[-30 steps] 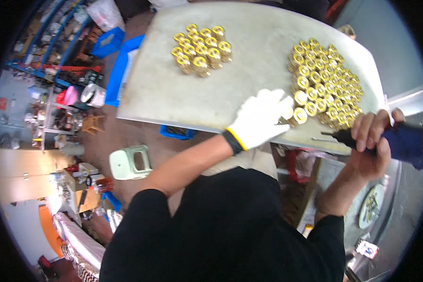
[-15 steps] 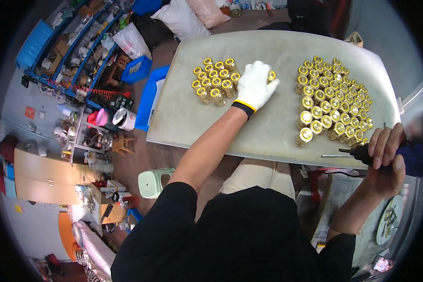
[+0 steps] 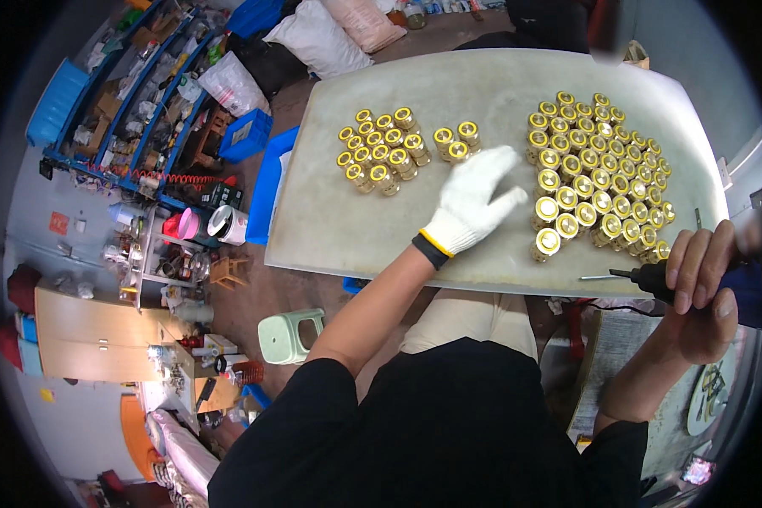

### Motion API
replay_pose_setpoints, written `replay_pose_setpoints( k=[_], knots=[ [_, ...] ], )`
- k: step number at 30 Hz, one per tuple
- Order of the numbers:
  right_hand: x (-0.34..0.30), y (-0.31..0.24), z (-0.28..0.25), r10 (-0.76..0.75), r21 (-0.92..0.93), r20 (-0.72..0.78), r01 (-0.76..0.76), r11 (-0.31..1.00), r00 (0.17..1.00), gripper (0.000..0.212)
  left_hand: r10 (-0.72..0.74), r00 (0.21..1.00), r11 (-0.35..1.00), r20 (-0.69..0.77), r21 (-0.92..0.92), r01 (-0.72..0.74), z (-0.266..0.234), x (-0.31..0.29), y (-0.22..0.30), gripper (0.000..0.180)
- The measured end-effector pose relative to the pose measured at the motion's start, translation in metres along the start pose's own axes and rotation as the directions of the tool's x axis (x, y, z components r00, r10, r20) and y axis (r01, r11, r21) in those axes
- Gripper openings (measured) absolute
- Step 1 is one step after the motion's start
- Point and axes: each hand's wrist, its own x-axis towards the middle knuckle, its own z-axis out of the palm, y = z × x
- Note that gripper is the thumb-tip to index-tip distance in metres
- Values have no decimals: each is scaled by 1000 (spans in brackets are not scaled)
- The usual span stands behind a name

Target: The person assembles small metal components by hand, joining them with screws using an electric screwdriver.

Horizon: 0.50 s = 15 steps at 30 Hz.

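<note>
My left hand point(image 3: 476, 201), in a white knit glove, hovers over the middle of the table with thumb and fingers apart and nothing visible in it. Just beyond its fingertips stands a small group of three brass cylinders point(image 3: 457, 150) with yellow-ringed tops. More of the same stand in a left cluster point(image 3: 379, 155) and a larger right cluster point(image 3: 601, 178). My bare right hand point(image 3: 701, 275), at the table's near right corner, is closed around a black-handled tool point(image 3: 654, 278) with a narrow tip. A thin metal rod point(image 3: 599, 278) shows beside that tip.
The pale table point(image 3: 339, 229) has a curved far edge. A blue bin point(image 3: 273, 190) adjoins its left side. A green stool point(image 3: 292, 336) stands on the floor to the left, and white sacks point(image 3: 319, 38) lie beyond the table. At lower right is a round plate point(image 3: 709, 396) with small metal pieces.
My gloved left hand has drawn back toward me and opened away from the brass cylinders. The three it partly covered now show standing beside the left cluster. My right hand keeps its hold.
</note>
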Motion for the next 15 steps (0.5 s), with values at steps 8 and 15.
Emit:
replay_pose_setpoints(
  k=[8,15],
  knots=[
    [-3,-3,3,22,-46,17,-21,999,1000,61,-283,951,892,127,-329,310,18,27,-73,78],
    [-8,-12,-7,0,-15,4,0,1000,1000,63,-486,857,862,-172,-254,438,26,54,-107,85]
  ],
)
